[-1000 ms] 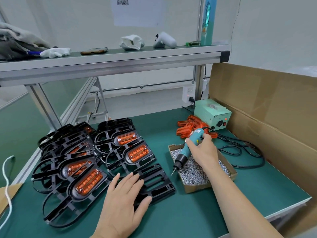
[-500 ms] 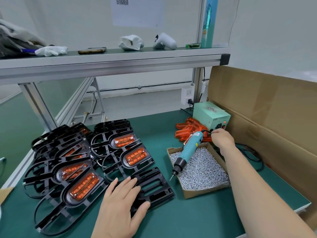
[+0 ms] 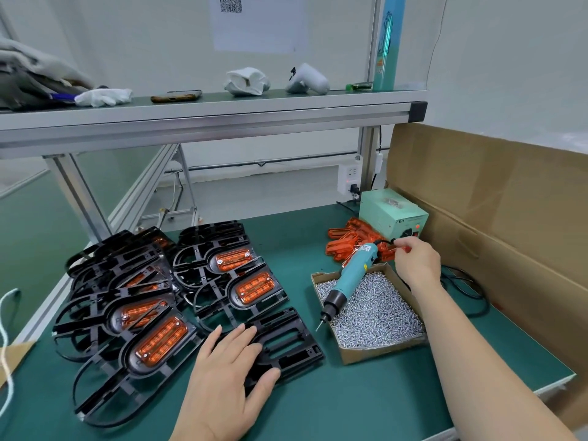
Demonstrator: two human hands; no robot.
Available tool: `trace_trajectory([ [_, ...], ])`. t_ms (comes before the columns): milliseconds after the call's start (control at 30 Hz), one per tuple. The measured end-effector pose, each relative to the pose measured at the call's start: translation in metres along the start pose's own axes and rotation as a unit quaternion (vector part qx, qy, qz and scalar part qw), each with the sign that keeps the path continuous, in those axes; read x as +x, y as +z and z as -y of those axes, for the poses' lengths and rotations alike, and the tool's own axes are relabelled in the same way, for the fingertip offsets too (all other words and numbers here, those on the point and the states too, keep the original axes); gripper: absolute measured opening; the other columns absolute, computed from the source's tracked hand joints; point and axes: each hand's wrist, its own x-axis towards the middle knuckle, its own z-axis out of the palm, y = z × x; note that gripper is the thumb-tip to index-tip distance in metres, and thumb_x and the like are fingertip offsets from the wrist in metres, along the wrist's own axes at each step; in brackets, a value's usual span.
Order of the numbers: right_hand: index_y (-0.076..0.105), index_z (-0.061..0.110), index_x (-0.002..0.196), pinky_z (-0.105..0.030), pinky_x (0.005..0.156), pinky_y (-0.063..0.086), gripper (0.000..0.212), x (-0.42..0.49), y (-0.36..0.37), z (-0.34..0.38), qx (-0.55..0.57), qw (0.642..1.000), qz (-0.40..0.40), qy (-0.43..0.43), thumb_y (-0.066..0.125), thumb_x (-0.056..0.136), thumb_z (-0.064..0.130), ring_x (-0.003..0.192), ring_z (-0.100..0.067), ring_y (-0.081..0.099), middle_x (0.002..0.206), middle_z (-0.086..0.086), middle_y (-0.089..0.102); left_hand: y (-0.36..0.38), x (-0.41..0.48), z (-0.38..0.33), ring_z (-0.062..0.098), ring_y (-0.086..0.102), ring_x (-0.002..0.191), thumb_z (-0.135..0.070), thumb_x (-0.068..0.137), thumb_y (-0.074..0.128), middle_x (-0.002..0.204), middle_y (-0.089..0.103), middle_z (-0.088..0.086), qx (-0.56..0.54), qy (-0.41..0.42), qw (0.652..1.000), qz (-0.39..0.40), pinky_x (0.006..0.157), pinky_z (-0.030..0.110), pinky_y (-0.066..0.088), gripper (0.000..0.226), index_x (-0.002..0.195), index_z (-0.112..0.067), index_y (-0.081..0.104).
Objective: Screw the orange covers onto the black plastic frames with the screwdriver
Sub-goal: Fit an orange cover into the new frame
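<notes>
My left hand (image 3: 226, 377) lies flat, fingers straight, on an empty black frame (image 3: 286, 342) at the front of the green table. The teal electric screwdriver (image 3: 353, 275) rests untouched on the cardboard box of screws (image 3: 378, 313), its bit pointing down-left over the box edge. Behind the box, my right hand (image 3: 418, 262) is at the pile of loose orange covers (image 3: 346, 240), its thumb and fingertips pinching one cover at the pile's right edge. Several frames with orange covers (image 3: 159, 338) lie overlapping on the left.
A green power supply box (image 3: 393, 214) stands behind the cover pile, with black cable (image 3: 471, 291) looping on the table to the right. A tall cardboard wall (image 3: 493, 202) closes the right side. An aluminium shelf (image 3: 222, 119) with gloves and tools runs overhead.
My right hand has let go of the screwdriver, leaving it on the screw box, and moved back and right to the orange covers. My left hand stays on the black frame.
</notes>
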Motion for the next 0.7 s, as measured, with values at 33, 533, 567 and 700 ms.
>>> trace_trajectory([
  [33,0.073,0.018,0.120,-0.042,0.095,0.051,0.033,-0.003,-0.003,0.000,-0.012,1.000,-0.006,-0.020,0.050,0.099,0.008,0.116,-0.034,0.059,0.127,-0.013,0.066,0.000,0.000,0.000,0.020,0.062,0.121,-0.058,0.089,0.047,0.124,0.069,0.001,0.003,-0.001,1.000,0.003,0.110,0.044,0.029,0.053,0.102,-0.017,0.078],
  [533,0.071,0.030,0.117,-0.040,0.090,0.055,0.033,-0.102,-0.009,0.033,0.239,0.964,0.033,-0.115,0.060,0.096,0.008,0.084,-0.013,0.060,0.103,0.007,0.068,-0.003,-0.002,-0.002,0.017,0.056,0.128,-0.060,0.094,0.044,0.128,0.067,-0.002,0.003,-0.009,1.000,0.011,0.114,0.047,0.026,0.052,0.104,-0.020,0.075],
  [567,0.070,0.033,0.119,-0.037,0.086,0.057,0.036,-0.113,-0.005,0.036,0.281,0.952,0.053,-0.109,0.061,0.097,0.006,0.081,-0.012,0.062,0.098,0.011,0.067,-0.003,-0.002,-0.003,0.017,0.056,0.128,-0.060,0.094,0.043,0.128,0.066,-0.002,0.003,-0.010,1.000,0.012,0.114,0.047,0.026,0.052,0.105,-0.021,0.075],
  [700,0.062,0.030,0.131,-0.022,0.073,0.057,0.048,-0.153,0.015,0.043,0.427,0.892,0.131,-0.070,0.060,0.097,-0.003,0.079,-0.010,0.070,0.088,0.009,0.068,-0.004,-0.002,-0.003,0.016,0.055,0.129,-0.062,0.095,0.039,0.129,0.065,-0.002,0.001,-0.012,1.000,0.017,0.115,0.047,0.024,0.057,0.110,-0.020,0.074],
])
